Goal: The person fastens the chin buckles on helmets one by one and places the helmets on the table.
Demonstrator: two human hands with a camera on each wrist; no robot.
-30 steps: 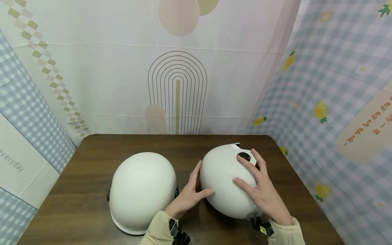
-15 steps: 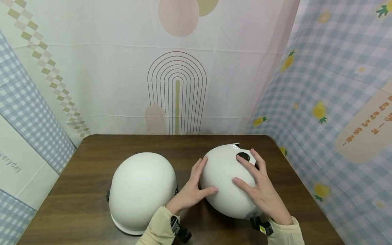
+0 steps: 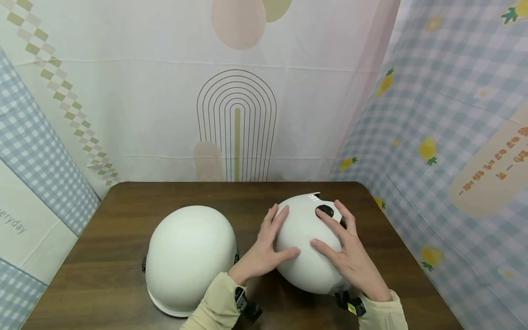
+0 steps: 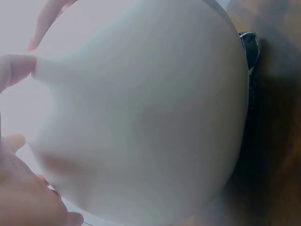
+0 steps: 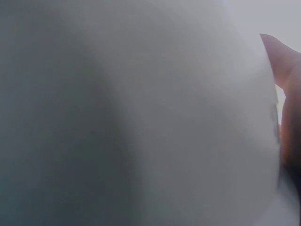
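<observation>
A white, smooth-shelled helmet (image 3: 305, 268) lies tilted at the right of the table, with a round black part (image 3: 325, 211) and a cluster of small dots near its far end. My left hand (image 3: 261, 252) touches its left side, thumb and fingers spread apart. On the other side my right hand (image 3: 359, 261) rests with fingers spread, the index by the black part; some fingers are hidden behind the shell. In the left wrist view the white shell (image 4: 146, 108) fills most of the picture. Blurred white shell (image 5: 197, 108) covers the right wrist view.
Left of my hands, a second white helmet (image 3: 189, 256) stands dome up, with a small black knob (image 3: 144, 264) on its side. Both are on a dark brown wooden table (image 3: 103, 238). Patterned cloth (image 3: 165, 105) hangs behind the table and along its sides.
My left hand has slid right and further up over the right helmet, its fingertips now on top of the shell. The right hand stays nearly still, and the helmet's tilt looks the same.
</observation>
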